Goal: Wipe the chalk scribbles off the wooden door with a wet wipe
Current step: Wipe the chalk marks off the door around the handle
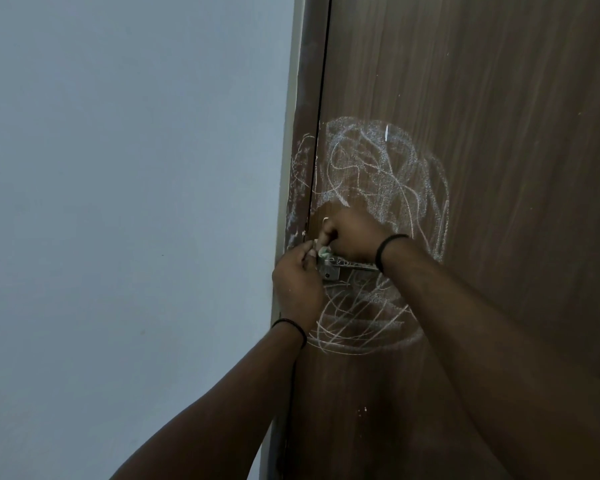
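Observation:
The brown wooden door (pixel 499 133) fills the right of the view. White chalk scribbles (pixel 381 168) cover it above the metal latch (pixel 329 268), and more scribbles (pixel 357 320) lie below it. Faint chalk marks also run down the door frame (pixel 302 161). Both hands meet at the latch. My right hand (pixel 354 233) and my left hand (pixel 297 282) pinch a small pale greenish wad, apparently the wet wipe (pixel 324 251), between their fingertips. Most of the wad is hidden by the fingers.
A plain blue-grey wall (pixel 118 202) takes up the left half, meeting the door frame. A dark gap runs between frame and door. Both wrists wear a thin black band.

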`<state>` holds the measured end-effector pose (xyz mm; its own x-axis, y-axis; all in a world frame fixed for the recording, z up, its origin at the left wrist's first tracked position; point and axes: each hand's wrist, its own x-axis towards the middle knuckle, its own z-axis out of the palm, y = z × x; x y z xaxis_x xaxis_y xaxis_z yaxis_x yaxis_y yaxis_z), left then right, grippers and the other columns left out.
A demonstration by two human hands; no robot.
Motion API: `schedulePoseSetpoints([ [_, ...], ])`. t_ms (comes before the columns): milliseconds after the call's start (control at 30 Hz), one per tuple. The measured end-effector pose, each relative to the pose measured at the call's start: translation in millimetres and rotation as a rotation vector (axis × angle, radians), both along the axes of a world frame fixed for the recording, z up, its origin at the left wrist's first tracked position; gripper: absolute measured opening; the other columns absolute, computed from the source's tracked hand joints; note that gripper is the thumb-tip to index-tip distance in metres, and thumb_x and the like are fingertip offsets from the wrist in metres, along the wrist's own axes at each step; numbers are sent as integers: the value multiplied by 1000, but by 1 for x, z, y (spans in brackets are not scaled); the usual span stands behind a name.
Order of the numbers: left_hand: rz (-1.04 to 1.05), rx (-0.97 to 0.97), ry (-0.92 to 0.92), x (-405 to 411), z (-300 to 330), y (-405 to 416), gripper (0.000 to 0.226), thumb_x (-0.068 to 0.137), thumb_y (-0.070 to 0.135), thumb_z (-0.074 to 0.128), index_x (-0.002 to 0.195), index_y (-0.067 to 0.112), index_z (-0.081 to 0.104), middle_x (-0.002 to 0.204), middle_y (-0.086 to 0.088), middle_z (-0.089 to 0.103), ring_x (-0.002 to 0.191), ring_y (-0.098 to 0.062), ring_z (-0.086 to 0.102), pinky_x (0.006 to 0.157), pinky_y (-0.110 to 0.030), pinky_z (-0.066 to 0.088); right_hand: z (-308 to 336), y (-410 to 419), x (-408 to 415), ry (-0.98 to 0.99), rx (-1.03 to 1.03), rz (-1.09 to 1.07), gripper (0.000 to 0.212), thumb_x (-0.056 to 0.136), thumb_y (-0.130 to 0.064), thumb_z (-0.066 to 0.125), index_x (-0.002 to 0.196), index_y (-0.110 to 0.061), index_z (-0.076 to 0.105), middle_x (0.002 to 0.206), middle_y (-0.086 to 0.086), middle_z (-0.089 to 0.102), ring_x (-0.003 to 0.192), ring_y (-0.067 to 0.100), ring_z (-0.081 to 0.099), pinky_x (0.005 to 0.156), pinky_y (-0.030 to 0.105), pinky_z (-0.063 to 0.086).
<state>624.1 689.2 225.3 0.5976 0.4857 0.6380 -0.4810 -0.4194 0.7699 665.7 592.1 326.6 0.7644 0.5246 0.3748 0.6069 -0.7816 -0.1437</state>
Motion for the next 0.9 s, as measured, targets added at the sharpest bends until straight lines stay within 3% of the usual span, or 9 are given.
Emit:
schedulePoseSetpoints([
  [100,-11,0,-26,-1,0,-2,27,101,11,48,116,11,71,109,-4,72,99,-13,63,86,-28,52,9,-1,-3,45,-21,13,13,79,-8,78,74,-21,76,83,-7,74,67,-5,59,58,13,41],
  [233,2,-36,-19,-2,-3,-4,29,101,9,47,119,12,69,114,-3,70,103,-13,63,89,-28,52,-13,-6,-5,-98,35,28,21,85,0,64,93,-14,78,83,-3,72,57,-5,47,52,9,33],
  [400,14,-21,-37,-4,-8,-4,35,95,-3,46,118,10,69,110,-3,71,95,-9,63,76,-1,42,-26,-22,-6,-119,109,80,12,77,-11,80,87,-17,79,90,-4,75,69,-2,57,73,20,53],
  [533,33,-6,-42,-3,-5,-4,36,94,-4,46,117,9,69,112,-4,71,95,-6,60,74,3,39,-40,-20,-11,-284,65,61,9,80,-12,76,85,-20,76,88,0,72,78,11,62,72,30,55],
  [667,22,9,-39,-6,-6,-8,37,93,-3,46,120,10,68,114,-5,70,99,-8,61,80,-5,44,-58,-13,-16,-474,0,90,16,88,-10,63,97,-15,75,93,6,69,88,23,59,77,38,51],
  [733,-9,22,-29,-6,-7,-10,36,96,0,46,124,10,66,118,-6,69,104,-11,62,89,-22,53,-63,-22,-18,-514,1,83,15,90,-11,62,92,-12,76,89,8,69,85,25,58,75,39,49],
  [800,-34,47,-4,-7,-7,-12,35,98,3,46,127,8,63,122,-7,67,111,-16,62,95,-35,53,-69,-41,-19,-521,57,65,12,90,-13,64,88,-9,76,87,8,70,83,25,58,75,40,47],
  [900,-19,67,-15,-8,-7,-14,33,97,3,49,126,6,64,121,-9,66,111,-18,61,98,-38,51,-74,-74,-21,-512,178,19,9,87,-10,69,91,-7,76,90,10,73,82,27,63,76,40,50],
])
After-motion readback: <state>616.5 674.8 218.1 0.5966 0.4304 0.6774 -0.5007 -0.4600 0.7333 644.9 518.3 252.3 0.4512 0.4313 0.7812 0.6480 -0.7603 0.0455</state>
